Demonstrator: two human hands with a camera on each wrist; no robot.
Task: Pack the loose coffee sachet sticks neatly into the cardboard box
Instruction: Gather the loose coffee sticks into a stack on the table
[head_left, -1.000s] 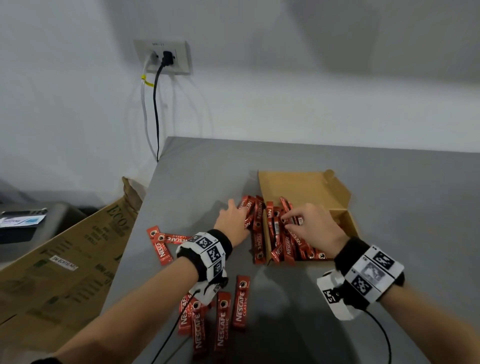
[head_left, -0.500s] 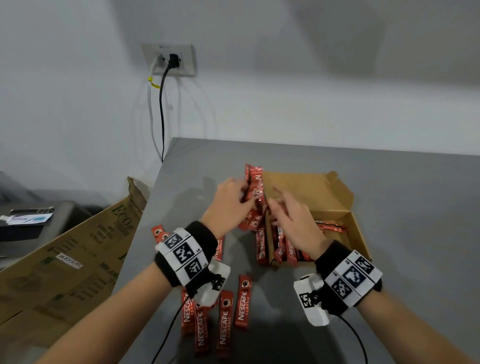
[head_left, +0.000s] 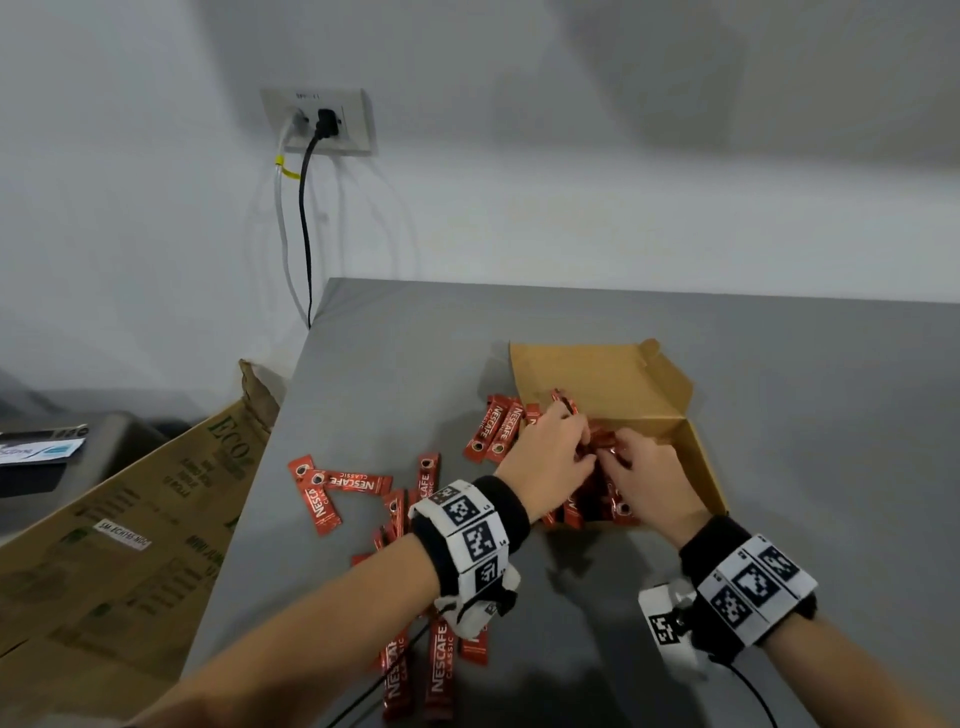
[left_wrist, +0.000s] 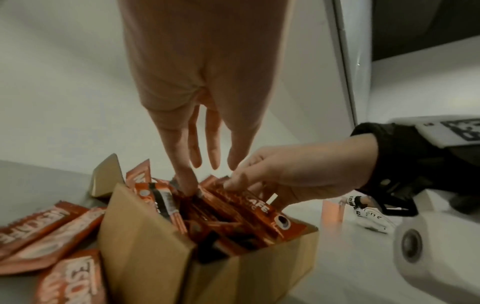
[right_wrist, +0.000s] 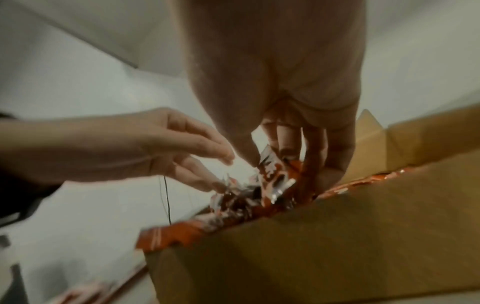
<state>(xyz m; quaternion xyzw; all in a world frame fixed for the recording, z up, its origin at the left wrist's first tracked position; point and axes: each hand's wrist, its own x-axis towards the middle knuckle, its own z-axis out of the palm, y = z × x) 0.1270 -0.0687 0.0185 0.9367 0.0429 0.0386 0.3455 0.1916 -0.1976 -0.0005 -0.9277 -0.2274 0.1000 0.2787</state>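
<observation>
The open cardboard box (head_left: 702, 470) lies on the grey table with its lid (head_left: 597, 379) folded back. A heap of red coffee sachet sticks (head_left: 597, 506) fills its near end, some leaning over the front wall. My left hand (head_left: 574, 447) reaches in from the left, fingers straight, fingertips (left_wrist: 191, 183) pressing on the sticks (left_wrist: 233, 207). My right hand (head_left: 615, 460) comes from the right; thumb and fingers (right_wrist: 314, 164) pinch a sachet (right_wrist: 272, 166) in the heap. Two sticks (head_left: 498, 428) lie just left of the box.
More loose sachets lie on the table: a crossed pair (head_left: 332, 486) at the left and several (head_left: 431, 665) under my left forearm. A large flattened carton (head_left: 130, 519) leans at the table's left edge. A wall socket with cables (head_left: 319, 122) is behind.
The left hand held a bundle of sticks raised at the box's left edge; now both hands are down in the box and the bundle rests in the heap.
</observation>
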